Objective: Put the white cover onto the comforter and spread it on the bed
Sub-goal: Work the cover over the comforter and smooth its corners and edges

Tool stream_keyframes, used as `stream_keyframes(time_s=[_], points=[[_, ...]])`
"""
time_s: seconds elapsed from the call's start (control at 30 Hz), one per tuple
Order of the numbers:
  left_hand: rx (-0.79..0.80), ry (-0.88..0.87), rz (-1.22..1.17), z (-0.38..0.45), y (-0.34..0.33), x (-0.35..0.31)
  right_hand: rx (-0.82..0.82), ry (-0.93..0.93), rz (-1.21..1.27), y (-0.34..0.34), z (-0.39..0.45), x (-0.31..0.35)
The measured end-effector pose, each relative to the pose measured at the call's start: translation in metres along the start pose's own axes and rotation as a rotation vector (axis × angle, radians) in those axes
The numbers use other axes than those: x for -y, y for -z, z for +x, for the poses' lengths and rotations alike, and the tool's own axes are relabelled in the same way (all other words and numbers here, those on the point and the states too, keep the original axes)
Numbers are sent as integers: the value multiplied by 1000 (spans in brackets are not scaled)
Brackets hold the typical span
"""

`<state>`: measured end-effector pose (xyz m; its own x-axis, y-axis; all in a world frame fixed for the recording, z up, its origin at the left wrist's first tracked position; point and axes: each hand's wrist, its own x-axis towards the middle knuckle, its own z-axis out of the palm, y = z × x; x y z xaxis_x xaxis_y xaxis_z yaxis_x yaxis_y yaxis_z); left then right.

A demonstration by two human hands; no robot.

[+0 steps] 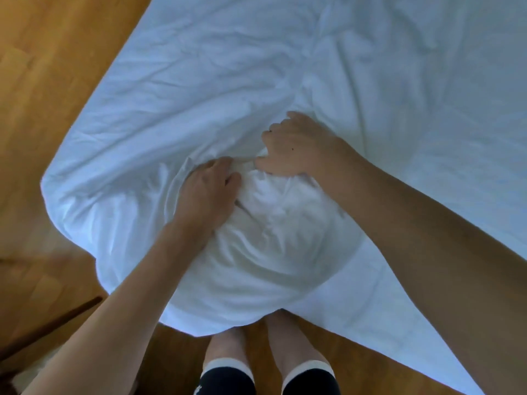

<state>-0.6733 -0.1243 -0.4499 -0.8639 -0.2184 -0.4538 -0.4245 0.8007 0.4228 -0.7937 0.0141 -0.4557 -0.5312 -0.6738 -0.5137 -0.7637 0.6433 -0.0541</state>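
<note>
The white cover (256, 81) lies wrinkled across the bed, filling most of my view, and its near corner is bunched into a rounded, puffy mound (256, 252) that hangs over the bed's edge just above my feet. I cannot tell where the cover ends and the comforter begins; all of it is the same white cloth. My left hand (206, 189) lies on the left side of the mound, its fingers (225, 166) curled down into the folds and gripping a gather of the fabric. My right hand (296, 146) sits just beyond it, nearly touching, with its fingers (273, 129) bent and dug into the cloth at the top of the mound and the thumb reaching toward my left hand. Creases fan out from where the two hands meet. Below the mound stand my bare feet (256, 346) on the wooden floor (57, 67), which runs along the left side of the bed.
</note>
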Motion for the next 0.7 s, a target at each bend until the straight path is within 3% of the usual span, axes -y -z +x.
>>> stream_keyframes(time_s=[0.23, 0.37, 0.5, 0.6, 0.7], points=[[-104, -7, 29, 10, 0, 40, -2, 49, -8, -22, 0, 10], [-134, 44, 138, 8, 5, 56, 77, 9, -51, -9, -8, 27], [-6, 121, 251, 14, 12, 74, 82, -12, -3, -6, -20, 40], [23, 126, 296, 13, 9, 90, -71, -80, 48, -9, -38, 38], [-76, 130, 299, 7, -2, 103, -188, -171, 86, -17, -64, 24]])
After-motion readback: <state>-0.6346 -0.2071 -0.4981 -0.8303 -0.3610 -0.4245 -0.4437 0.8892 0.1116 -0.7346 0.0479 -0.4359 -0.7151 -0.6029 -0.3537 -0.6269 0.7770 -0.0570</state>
